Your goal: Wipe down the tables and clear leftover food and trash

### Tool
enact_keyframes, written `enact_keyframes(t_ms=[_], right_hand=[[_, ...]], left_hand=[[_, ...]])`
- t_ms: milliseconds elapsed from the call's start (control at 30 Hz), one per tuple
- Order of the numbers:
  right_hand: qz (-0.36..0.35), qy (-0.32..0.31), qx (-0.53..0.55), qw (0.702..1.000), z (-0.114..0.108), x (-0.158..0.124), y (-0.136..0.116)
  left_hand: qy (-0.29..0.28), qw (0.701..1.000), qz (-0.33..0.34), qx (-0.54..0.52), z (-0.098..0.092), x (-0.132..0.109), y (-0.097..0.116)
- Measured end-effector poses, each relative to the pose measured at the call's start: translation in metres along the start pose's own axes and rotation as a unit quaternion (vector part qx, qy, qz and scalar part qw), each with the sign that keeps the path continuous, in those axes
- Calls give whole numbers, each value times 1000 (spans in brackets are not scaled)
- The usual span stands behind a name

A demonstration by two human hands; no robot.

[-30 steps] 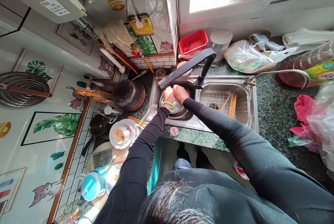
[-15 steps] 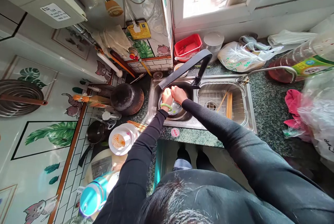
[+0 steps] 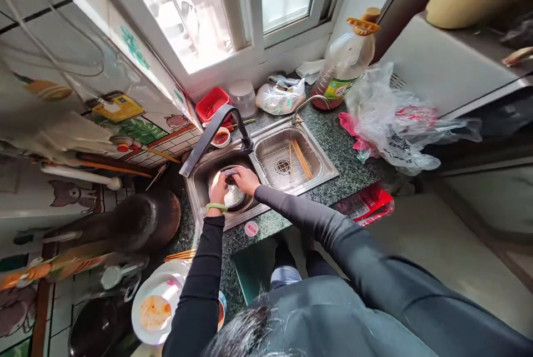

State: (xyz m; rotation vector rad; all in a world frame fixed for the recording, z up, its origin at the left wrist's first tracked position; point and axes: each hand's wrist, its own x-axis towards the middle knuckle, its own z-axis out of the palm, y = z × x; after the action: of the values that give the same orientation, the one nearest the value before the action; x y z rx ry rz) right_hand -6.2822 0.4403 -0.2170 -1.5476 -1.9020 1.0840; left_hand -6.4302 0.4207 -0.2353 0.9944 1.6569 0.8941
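Note:
My left hand (image 3: 219,186), with a pale green bangle at its wrist, is over a round metal bowl (image 3: 234,195) in the left basin of the sink (image 3: 266,208). Beside it, my right hand (image 3: 246,180) meets it near the bowl's far rim. The fingers of both hands are curled inward, and whatever lies between them is hidden. Shiny contents and small green bits show in the bowl below. Over the basin reaches a flat black faucet (image 3: 208,137).
Several wooden chopsticks (image 3: 302,160) lie on a rack in the right basin. A dark wok (image 3: 160,215) and a stained white plate (image 3: 154,312) are on the left. Behind the sink are a red basket (image 3: 212,102) and a small bowl of red sauce (image 3: 220,136). Plastic bags (image 3: 395,124) lie right.
The view has swung right, bringing more of the right counter in. My hands, earlier bunched tightly together over the bowl, are now slightly apart at the knuckles, still over the left basin.

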Motion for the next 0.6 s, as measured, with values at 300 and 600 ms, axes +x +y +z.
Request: enact_keyframes(t_ms=[300,600], right_hand=[[80,137,319,934,-117,-80,53],[96,199,610,761,-279,-287,132]], left_hand=[[-123,975,185,-15,109,-44,51],[-348,925,98,-114,289,-181,114]])
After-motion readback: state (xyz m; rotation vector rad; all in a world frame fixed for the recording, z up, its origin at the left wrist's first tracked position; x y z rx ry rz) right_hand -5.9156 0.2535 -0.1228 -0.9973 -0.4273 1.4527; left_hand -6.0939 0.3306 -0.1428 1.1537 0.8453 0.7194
